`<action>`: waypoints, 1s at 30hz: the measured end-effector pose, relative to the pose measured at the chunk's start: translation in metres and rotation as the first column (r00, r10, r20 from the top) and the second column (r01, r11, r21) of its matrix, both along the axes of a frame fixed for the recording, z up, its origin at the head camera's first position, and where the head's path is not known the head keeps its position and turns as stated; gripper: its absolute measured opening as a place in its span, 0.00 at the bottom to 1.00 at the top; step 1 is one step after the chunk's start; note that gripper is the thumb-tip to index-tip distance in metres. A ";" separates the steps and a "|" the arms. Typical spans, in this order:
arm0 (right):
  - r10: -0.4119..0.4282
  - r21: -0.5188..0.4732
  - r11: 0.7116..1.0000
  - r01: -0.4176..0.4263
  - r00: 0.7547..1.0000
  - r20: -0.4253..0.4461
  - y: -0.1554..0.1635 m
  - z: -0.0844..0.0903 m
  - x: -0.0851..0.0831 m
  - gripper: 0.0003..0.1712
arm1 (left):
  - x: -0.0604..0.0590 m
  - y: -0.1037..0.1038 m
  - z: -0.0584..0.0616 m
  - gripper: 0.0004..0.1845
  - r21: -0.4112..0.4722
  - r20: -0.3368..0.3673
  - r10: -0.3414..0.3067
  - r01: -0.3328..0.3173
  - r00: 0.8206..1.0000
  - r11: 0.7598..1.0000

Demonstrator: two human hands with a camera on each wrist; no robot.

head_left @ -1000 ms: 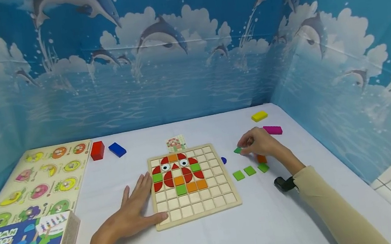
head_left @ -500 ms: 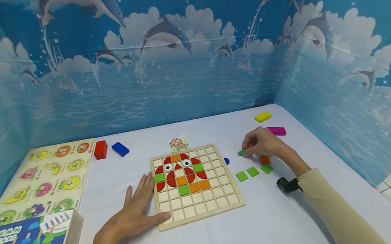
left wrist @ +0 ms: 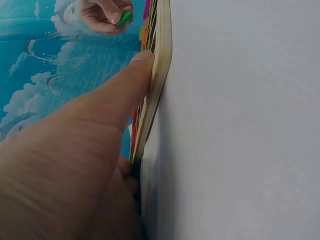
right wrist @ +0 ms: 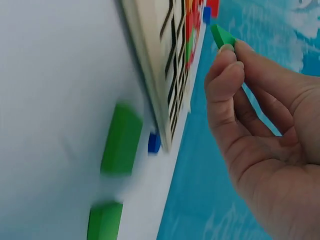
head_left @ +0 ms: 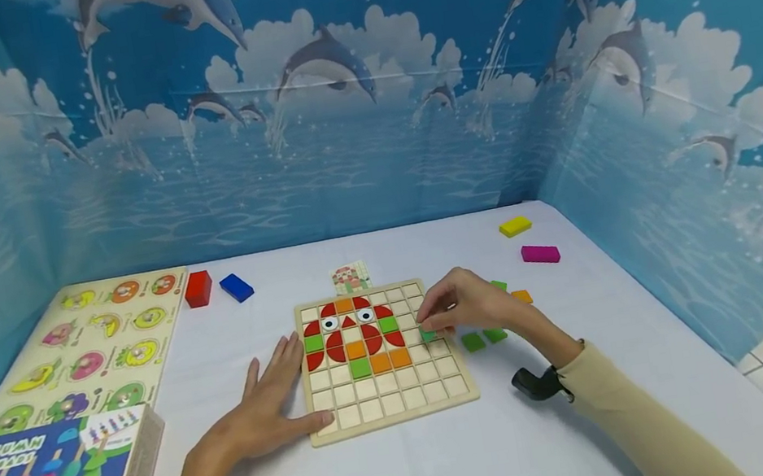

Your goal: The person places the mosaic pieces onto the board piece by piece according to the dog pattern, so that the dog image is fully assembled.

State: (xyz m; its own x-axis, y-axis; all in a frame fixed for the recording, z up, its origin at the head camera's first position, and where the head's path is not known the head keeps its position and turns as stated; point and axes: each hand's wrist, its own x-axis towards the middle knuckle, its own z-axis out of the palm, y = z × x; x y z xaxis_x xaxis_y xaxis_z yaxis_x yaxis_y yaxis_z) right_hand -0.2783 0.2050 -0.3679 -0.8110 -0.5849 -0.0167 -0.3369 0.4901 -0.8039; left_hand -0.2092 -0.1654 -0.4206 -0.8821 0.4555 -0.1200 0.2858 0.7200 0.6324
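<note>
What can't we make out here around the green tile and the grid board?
- Head view: green tile mostly covered by right hand; target cell unclear.
- Pattern card: too small to read.
- Left wrist view: grid board edge-on, left hand blocks it.
- Right wrist view: loose green pieces blurred.

Right hand carries a green tile from the table to the board

The right hand [head_left: 469, 307], which a second ago is out on the table near the pink block [head_left: 540, 254] pinching a small green tile [head_left: 429, 335], now hangs over the right-hand columns of the wooden grid board [head_left: 450, 396], the tile between its fingertips just above the cells. With the hand gone from there, an orange tile [head_left: 522, 297] and another green piece [head_left: 499, 285] show uncovered on the white table [head_left: 460, 465], while the small blue piece beside the board is now hidden behind the hand.
</note>
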 end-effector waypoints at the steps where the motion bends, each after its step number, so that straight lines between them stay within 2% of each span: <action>1: 0.005 -0.002 1.000 -0.005 1.000 0.009 -0.004 -0.001 0.001 0.05 | 0.000 0.000 0.001 0.67 -0.002 -0.001 -0.002 0.002 1.000 1.000; 10: 0.007 0.026 1.000 -0.010 0.996 0.091 -0.021 -0.009 0.011 0.03 | -0.001 0.000 0.000 0.66 -0.009 0.010 0.002 -0.002 1.000 1.000; 22: -0.051 0.105 0.993 0.046 0.998 0.043 -0.022 -0.006 0.013 0.02 | -0.001 0.000 -0.001 0.66 -0.002 -0.001 0.000 0.000 1.000 1.000; 30: -0.017 0.140 0.990 0.017 1.000 -0.002 -0.019 -0.008 0.011 0.04 | -0.001 0.000 -0.001 0.67 0.006 0.004 0.000 0.000 1.000 1.000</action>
